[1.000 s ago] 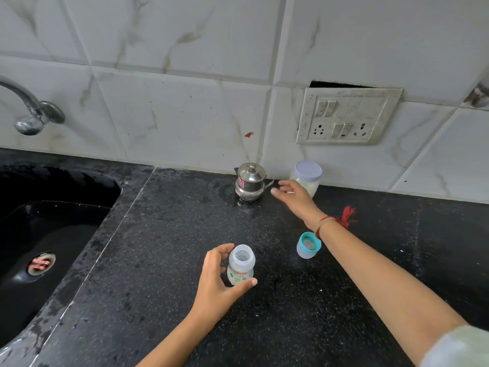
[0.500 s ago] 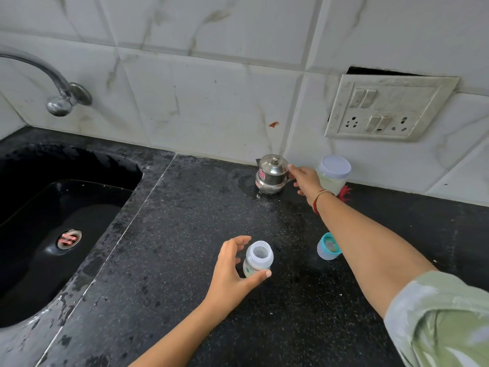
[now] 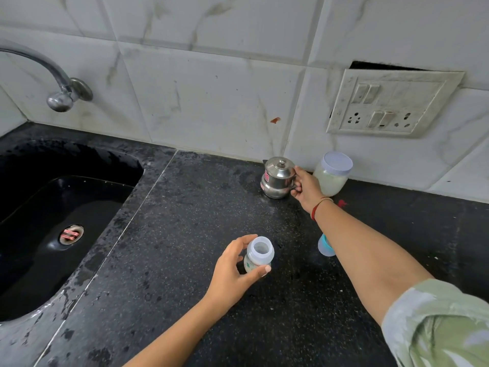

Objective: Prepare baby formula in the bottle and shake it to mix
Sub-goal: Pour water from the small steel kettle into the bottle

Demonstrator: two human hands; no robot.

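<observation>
A small clear baby bottle [image 3: 259, 256] with an open top stands upright on the black counter [image 3: 185, 234]. My left hand [image 3: 232, 271] wraps around it, thumb on its right side. At the back by the wall stands a small lidded steel pot [image 3: 276, 177]. My right hand [image 3: 305, 190] has its fingers closed around the pot's handle, and the pot rests on the counter. Right of the pot, a plastic jar [image 3: 333, 173] with a pale lid holds white powder. The bottle's blue-rimmed cap [image 3: 325, 246] lies partly hidden behind my right forearm.
A black sink [image 3: 53, 221] with a drain fills the left side, under a metal tap [image 3: 59, 95]. A switch and socket plate [image 3: 389, 103] is fixed on the tiled wall at the right, above the jar.
My right hand reached back past the jar and closed on the steel pot's handle. My left hand stayed on the bottle. My head moved closer and shifted right.
</observation>
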